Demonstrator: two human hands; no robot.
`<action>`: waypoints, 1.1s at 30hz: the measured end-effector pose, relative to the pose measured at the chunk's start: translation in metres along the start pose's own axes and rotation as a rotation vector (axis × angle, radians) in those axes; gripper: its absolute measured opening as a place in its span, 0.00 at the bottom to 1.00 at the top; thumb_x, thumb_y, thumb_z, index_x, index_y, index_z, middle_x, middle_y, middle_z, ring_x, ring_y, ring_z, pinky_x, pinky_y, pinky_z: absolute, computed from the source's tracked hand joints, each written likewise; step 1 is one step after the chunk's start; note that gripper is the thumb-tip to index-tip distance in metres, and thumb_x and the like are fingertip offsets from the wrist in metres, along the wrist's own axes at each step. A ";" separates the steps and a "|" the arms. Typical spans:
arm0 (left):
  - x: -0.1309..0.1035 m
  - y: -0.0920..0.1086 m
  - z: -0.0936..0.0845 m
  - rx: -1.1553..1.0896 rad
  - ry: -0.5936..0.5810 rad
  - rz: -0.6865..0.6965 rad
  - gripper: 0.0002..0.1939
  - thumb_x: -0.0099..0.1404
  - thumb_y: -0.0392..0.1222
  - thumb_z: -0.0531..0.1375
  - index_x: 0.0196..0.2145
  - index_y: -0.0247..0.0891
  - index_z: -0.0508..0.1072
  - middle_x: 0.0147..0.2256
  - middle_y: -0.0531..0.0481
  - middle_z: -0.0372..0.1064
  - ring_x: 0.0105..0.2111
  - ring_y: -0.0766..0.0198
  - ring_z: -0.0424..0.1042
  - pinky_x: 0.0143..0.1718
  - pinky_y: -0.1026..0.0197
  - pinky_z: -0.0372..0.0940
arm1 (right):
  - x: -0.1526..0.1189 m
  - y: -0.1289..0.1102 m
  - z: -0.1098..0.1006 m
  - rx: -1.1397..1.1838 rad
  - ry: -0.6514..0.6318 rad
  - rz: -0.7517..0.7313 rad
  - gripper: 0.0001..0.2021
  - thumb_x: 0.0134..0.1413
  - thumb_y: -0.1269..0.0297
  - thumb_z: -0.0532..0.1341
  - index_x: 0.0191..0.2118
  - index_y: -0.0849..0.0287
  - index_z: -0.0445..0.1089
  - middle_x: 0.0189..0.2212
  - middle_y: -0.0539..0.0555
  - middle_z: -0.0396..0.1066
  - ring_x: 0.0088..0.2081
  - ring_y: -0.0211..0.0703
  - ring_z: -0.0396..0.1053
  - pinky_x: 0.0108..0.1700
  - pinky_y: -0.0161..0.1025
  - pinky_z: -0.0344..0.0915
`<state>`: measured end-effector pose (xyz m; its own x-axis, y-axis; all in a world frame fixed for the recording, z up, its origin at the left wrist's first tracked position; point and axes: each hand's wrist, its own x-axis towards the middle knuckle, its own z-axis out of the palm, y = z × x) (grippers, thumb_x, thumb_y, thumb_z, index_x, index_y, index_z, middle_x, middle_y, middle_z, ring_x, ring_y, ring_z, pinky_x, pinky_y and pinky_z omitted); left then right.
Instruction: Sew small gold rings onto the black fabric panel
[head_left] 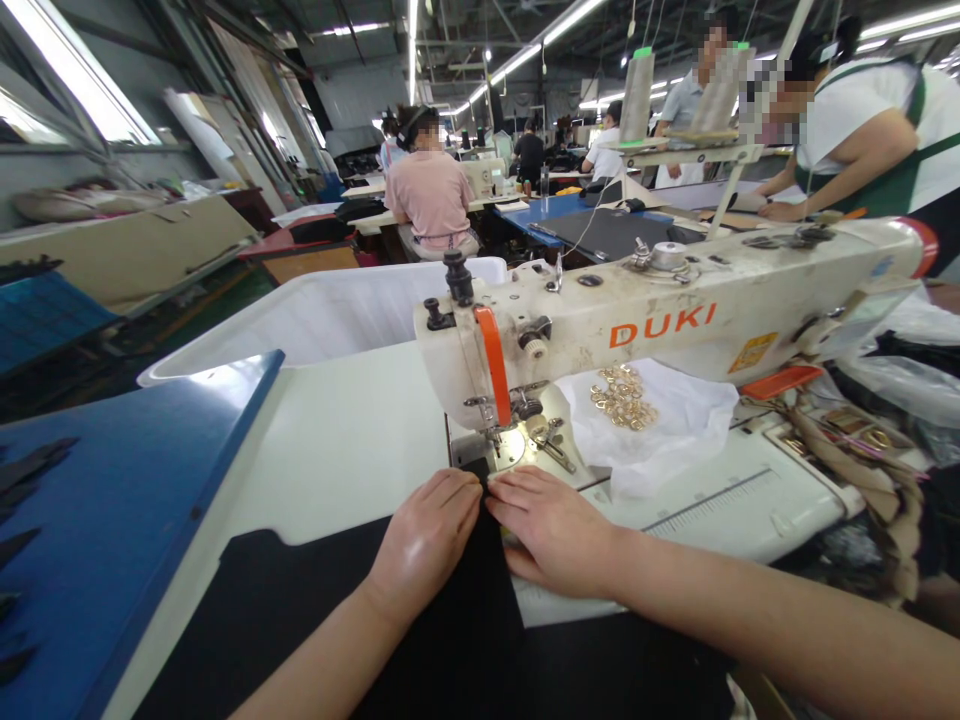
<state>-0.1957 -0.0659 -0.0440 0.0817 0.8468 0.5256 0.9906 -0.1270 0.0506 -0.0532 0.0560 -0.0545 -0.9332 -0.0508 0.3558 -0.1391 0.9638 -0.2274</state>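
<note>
A large black piece of material (300, 600) lies over the front of the white sewing machine table, with a narrow part of it reaching up to the needle area (501, 445). My left hand (427, 535) presses on this narrow part from the left, its fingers bent and close together. From the other side my right hand (556, 530) pinches the same strip's edge, fingertips almost meeting the left ones just in front of the presser foot. What lies beneath the fingertips is hidden. The sewing machine (660, 315) stands directly ahead, its lamp lighting the needle plate.
Gold-coloured metal rings or buckles (624, 398) lie on a white sheet (697, 415) right of the needle. A blue board (150, 460) with black pieces is at left. Behind the machine stands a white bin (330, 310). Co-workers (431, 190) sit and stand beyond.
</note>
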 end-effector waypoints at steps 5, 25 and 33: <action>-0.001 -0.001 0.001 -0.012 -0.026 -0.029 0.09 0.67 0.32 0.49 0.35 0.33 0.69 0.34 0.46 0.69 0.36 0.61 0.67 0.40 0.57 0.69 | -0.003 -0.002 -0.001 0.027 0.010 0.020 0.19 0.53 0.61 0.57 0.47 0.69 0.67 0.49 0.63 0.68 0.51 0.49 0.62 0.59 0.44 0.54; 0.001 0.001 -0.001 -0.052 -0.023 -0.063 0.10 0.67 0.31 0.49 0.35 0.34 0.69 0.33 0.47 0.69 0.36 0.62 0.68 0.40 0.58 0.70 | 0.004 -0.004 -0.010 0.029 -0.067 0.128 0.19 0.50 0.59 0.59 0.45 0.67 0.65 0.41 0.60 0.65 0.46 0.50 0.58 0.54 0.46 0.56; -0.001 -0.001 0.002 -0.060 -0.041 -0.073 0.09 0.67 0.31 0.49 0.35 0.35 0.68 0.33 0.47 0.68 0.36 0.61 0.68 0.40 0.57 0.69 | 0.002 -0.006 -0.012 0.018 -0.035 0.132 0.21 0.51 0.60 0.59 0.49 0.67 0.62 0.43 0.61 0.64 0.48 0.50 0.56 0.56 0.48 0.53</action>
<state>-0.1962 -0.0661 -0.0462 0.0148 0.8754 0.4832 0.9858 -0.0937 0.1395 -0.0506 0.0534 -0.0417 -0.9548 0.0667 0.2898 -0.0202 0.9578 -0.2868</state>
